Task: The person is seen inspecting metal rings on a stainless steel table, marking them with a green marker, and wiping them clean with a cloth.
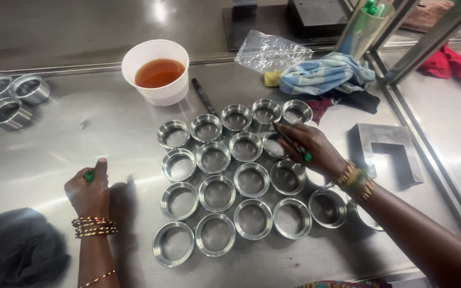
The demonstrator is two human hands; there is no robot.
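Observation:
Several shiny metal rings [215, 192] stand in close rows on the steel table [108, 128]. My right hand [310, 149] rests over the rings at the upper right of the group and grips a dark marker with a green end [294, 145], its tip at a ring in the second row [273, 144]. My left hand [89, 192] rests fisted on the table left of the rings, closed around a small green cap [88, 175]. Both wrists wear bangles.
A white cup of amber liquid [157, 72] stands behind the rings, a black pen [204, 97] beside it. More rings [12, 98] lie far left. A blue cloth [326, 74], plastic bag [270, 50], metal U-block [388, 152] and dark cloth [17, 248] surround the area.

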